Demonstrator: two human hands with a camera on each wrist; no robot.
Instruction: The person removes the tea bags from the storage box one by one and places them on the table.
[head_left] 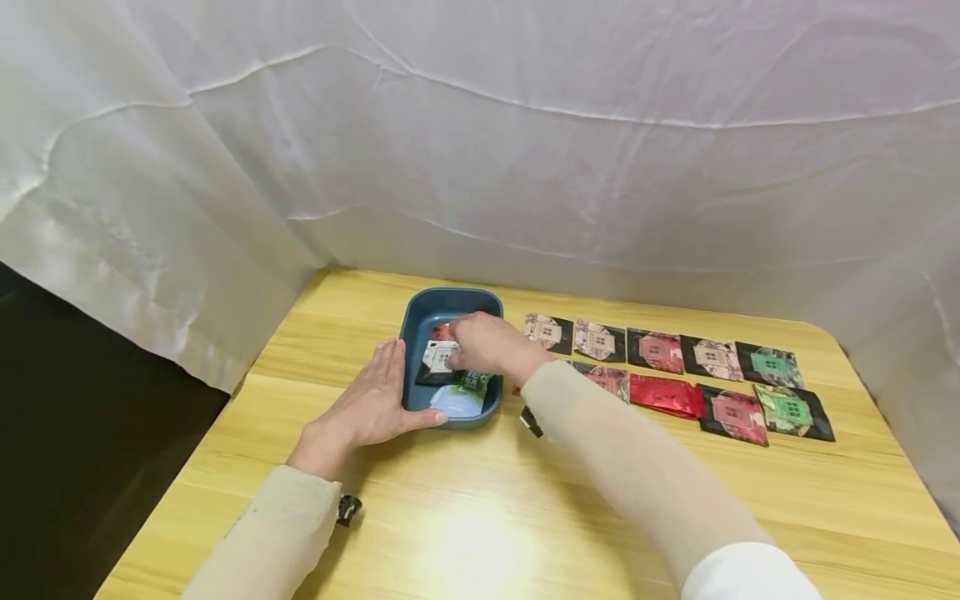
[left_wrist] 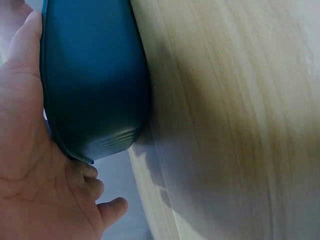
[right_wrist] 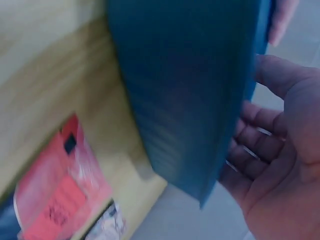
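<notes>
A dark blue rectangular bin point(head_left: 450, 302) stands on the table, holding several small flat packets. Among them are a black-and-white packet point(head_left: 438, 357), a red one point(head_left: 441, 332), a green one point(head_left: 474, 381) and a pale blue one point(head_left: 459, 402). My left hand point(head_left: 367, 400) lies along the bin's left wall, fingers straight and thumb at the near rim. Over the right rim reaches my right hand point(head_left: 491, 342), its fingers down inside, thumb at the black-and-white packet. Bin walls hide the fingertips in the right wrist view, so I cannot tell whether they grip it.
To the right of the bin, two rows of packets lie flat on the wooden table point(head_left: 480, 483), including a shiny red packet point(head_left: 667, 396) and a green-and-black packet point(head_left: 793, 410). A pale curtain point(head_left: 562, 183) hangs behind the table and along its sides.
</notes>
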